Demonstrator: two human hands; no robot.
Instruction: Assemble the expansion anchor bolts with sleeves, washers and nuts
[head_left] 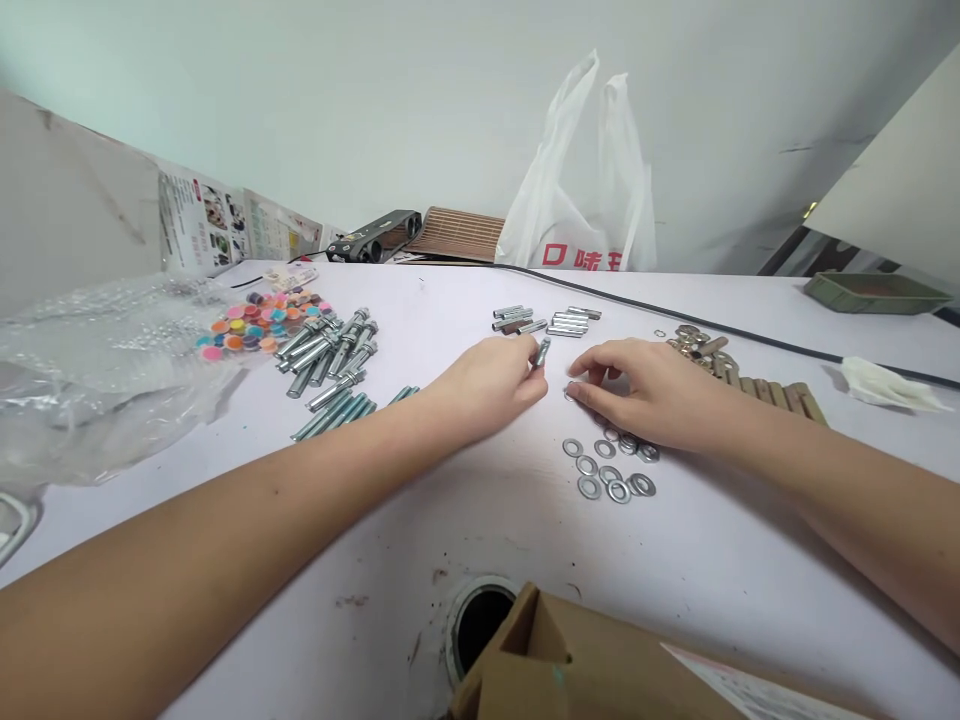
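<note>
My left hand (pixel 499 388) is closed around a silver metal bolt (pixel 542 351), whose end sticks up past the thumb and forefinger. Just across from it, my right hand (pixel 641 392) has a thin metal washer (pixel 568 391) at its thumb and fingertips. Below that hand lies a loose group of flat washers (pixel 589 487). Short metal sleeves (pixel 568 328) rest in two small groups beyond the hands. To the left, assembled expansion bolts (pixel 326 348) are heaped, with bluish metal rods (pixel 337 415) in front, partly hidden by my left forearm.
Coloured discs (pixel 255 322) and clear plastic wrap (pixel 97 370) lie at left. Nuts (pixel 686 340) and brownish sleeves (pixel 776 393) are at right, near a black cable (pixel 675 309) and green tray (pixel 874 292). A cardboard box (pixel 592 650) stands in front, beside a round table hole (pixel 484 620).
</note>
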